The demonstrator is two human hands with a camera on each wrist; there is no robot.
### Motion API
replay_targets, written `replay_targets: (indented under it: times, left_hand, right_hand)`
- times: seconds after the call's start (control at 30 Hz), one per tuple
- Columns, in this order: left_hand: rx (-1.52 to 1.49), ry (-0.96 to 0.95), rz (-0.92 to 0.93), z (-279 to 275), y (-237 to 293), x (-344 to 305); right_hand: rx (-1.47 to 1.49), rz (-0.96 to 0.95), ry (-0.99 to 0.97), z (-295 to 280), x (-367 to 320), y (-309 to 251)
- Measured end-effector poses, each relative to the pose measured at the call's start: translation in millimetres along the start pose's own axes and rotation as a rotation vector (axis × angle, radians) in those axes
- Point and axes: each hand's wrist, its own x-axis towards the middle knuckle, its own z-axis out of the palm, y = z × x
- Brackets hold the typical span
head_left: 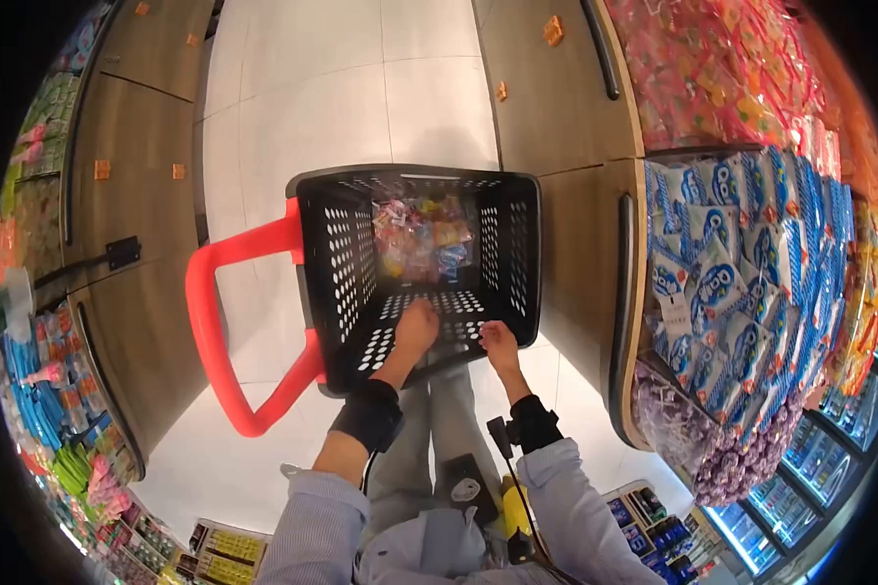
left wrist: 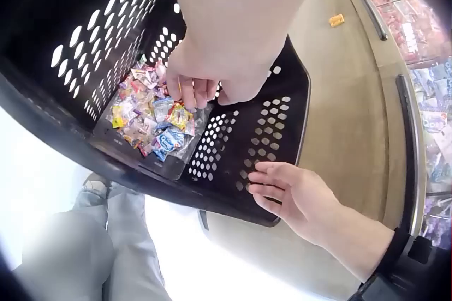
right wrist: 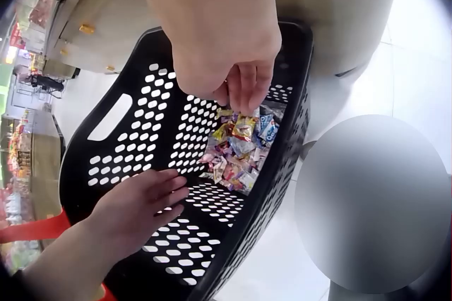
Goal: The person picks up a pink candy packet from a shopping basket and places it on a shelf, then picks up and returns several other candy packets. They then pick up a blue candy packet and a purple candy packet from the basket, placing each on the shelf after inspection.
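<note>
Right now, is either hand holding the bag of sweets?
No, the bag of sweets lies farther along the basket, apart from the left hand and right hand.

Basket (head_left: 512,253): black perforated plastic, matt. Handle (head_left: 205,331): red plastic, smooth, slight sheen. Sweets bag (head_left: 424,239): clear glossy film. Floor (head_left: 312,88): pale glossy tile. Shelf fronts (head_left: 580,263): matt wood-look panels.

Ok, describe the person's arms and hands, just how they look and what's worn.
The left hand and right hand are bare, with no gloves. Each wrist carries a bulky black band: the left strap and the right strap. A thin dark cable trails from the right one. The pale blue-grey left sleeve and right sleeve end short of the wrists.
</note>
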Motion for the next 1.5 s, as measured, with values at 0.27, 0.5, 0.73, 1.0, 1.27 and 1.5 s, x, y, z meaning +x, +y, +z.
replay_targets:
  times: [0.27, 0.5, 0.73, 1.0, 1.27, 1.5]
  left_hand:
    - [0.174, -0.06, -0.112, 22.3, -35.2, 74.9]
    - [0.376, -0.04, -0.063, 31.5, -77.4, 139.6]
    - [0.355, 0.103, 0.058, 47.9, -120.5, 212.7]
    - [0.282, -0.104, -0.152, 70.2, -141.2, 288.3]
    - [0.494, -0.211, -0.116, 96.7, -166.8, 340.6]
    - [0.456, -0.268, 0.027, 110.9, -190.2, 351.9]
  right_hand:
    - [0.058, 0.079, -0.062, 6.7, 66.1, -7.4]
    - [0.168, 0.181, -0.057, 17.7, 127.5, 11.4]
    - [0.054, 0.24, -0.103, 36.7, 179.0, 27.5]
    - [-0.052, 0.239, -0.157, 48.1, 224.9, 50.9]
    - [-0.009, 0.3, -0.227, 47.5, 243.3, 64.4]
    - [-0.033, 0.284, -0.207, 45.6, 241.5, 69.8]
